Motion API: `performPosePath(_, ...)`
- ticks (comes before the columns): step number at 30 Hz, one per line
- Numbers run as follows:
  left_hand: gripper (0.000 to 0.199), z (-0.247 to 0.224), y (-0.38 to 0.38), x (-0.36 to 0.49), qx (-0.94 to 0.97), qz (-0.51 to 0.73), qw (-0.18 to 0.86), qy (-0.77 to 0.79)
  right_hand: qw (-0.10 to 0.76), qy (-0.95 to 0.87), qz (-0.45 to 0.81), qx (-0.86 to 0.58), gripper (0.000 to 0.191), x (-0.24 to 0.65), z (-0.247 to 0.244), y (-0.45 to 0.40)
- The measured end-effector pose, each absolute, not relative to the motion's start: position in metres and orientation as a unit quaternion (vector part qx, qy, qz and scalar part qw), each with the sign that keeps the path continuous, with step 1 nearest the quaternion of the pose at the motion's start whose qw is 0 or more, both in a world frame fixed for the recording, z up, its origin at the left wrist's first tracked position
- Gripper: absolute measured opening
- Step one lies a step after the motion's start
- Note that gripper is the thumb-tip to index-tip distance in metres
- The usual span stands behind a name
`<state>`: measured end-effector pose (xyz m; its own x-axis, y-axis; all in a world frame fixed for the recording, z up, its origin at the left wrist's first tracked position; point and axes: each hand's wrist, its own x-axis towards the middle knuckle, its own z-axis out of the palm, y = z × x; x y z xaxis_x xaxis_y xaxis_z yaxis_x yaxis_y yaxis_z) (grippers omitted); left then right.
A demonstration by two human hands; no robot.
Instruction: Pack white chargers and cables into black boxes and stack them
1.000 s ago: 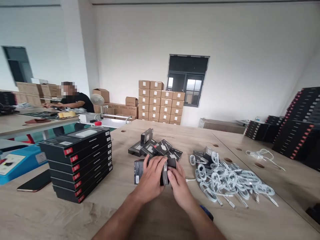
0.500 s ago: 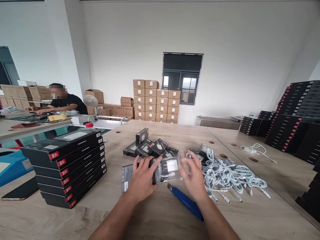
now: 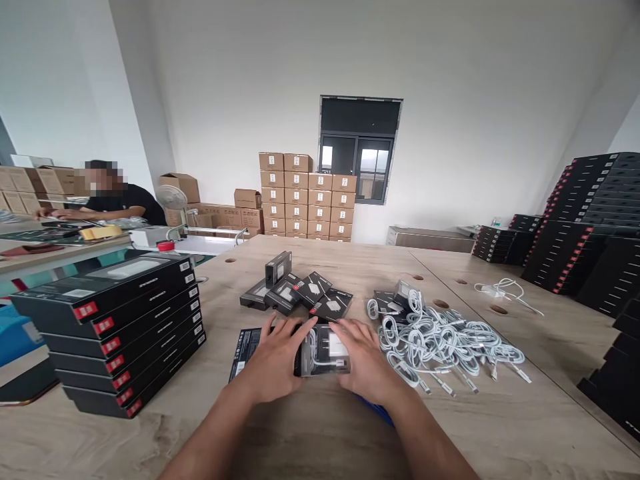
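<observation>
Between my two hands is a charger package (image 3: 325, 365), a clear tray with a white plug and coiled white cable, its left part in dark packaging. My left hand (image 3: 274, 360) is closed around the left end, with the thumb along the near side. The right end is gripped by my right hand (image 3: 366, 360), fingers over the far edge. A dark printed box (image 3: 241, 350) lies partly under my left hand. Beneath my right forearm shows a bit of a blue-handled tool (image 3: 379, 411), mostly hidden. Several small dark charger boxes (image 3: 283, 297) lie in a loose pile just beyond.
A heap of coiled white cables (image 3: 450, 347) lies to the right. On the left stands a stack of black boxes (image 3: 150, 333), with a phone (image 3: 30, 383) beside it. Tall black box stacks (image 3: 555, 260) line the right side. A person (image 3: 125, 200) works at another table.
My right hand has moved left and closed on the package's right end, where it was open beside the clear plastic. It now covers most of the blue tool. The view has shifted slightly.
</observation>
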<state>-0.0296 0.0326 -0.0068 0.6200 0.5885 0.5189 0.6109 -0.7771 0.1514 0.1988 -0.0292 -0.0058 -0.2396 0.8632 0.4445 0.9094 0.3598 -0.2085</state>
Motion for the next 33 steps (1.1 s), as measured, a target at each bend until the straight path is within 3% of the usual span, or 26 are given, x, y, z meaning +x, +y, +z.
performPosePath(5,0.105,-0.008,0.049,-0.054,-0.849,-0.231,-0.023,-0.475,0.275,-0.751,-0.063,-0.598,0.094,0.214,-0.002,-0.026)
performPosePath(8,0.104,0.0,0.054,-0.062,-0.815,-0.333,-0.108,-0.462,0.297,-0.753,-0.03,-0.586,0.094,0.22,0.003,-0.03)
performPosePath(11,0.078,0.011,0.052,-0.057,-0.713,-0.493,-0.376,-0.329,0.298,-0.784,0.003,-0.545,0.095,0.212,0.009,-0.039)
performPosePath(13,0.075,0.014,0.046,-0.049,-0.627,-0.459,-0.573,-0.262,0.287,-0.81,0.003,-0.512,0.095,0.201,0.013,-0.046)
performPosePath(15,0.07,0.014,0.039,-0.041,-0.592,-0.352,-0.684,-0.239,0.268,-0.829,-0.011,-0.491,0.096,0.193,0.015,-0.051)
performPosePath(17,0.06,0.01,0.033,-0.032,-0.575,-0.305,-0.716,-0.25,0.256,-0.831,-0.049,-0.491,0.095,0.188,0.017,-0.054)
performPosePath(20,0.052,0.005,0.03,-0.02,-0.512,-0.393,-0.714,-0.273,0.294,-0.798,-0.116,-0.513,0.081,0.185,0.017,-0.055)
performPosePath(25,0.037,-0.003,0.031,-0.001,-0.414,-0.514,-0.721,-0.21,0.322,-0.776,-0.13,-0.527,0.022,0.169,0.011,-0.051)
performPosePath(29,0.027,-0.006,0.027,0.006,-0.398,-0.523,-0.736,-0.166,0.328,-0.767,-0.109,-0.54,0.021,0.158,-0.001,-0.043)
performPosePath(33,0.022,-0.007,0.023,0.011,-0.378,-0.52,-0.753,-0.138,0.418,-0.732,-0.029,-0.537,0.007,0.156,-0.008,-0.033)
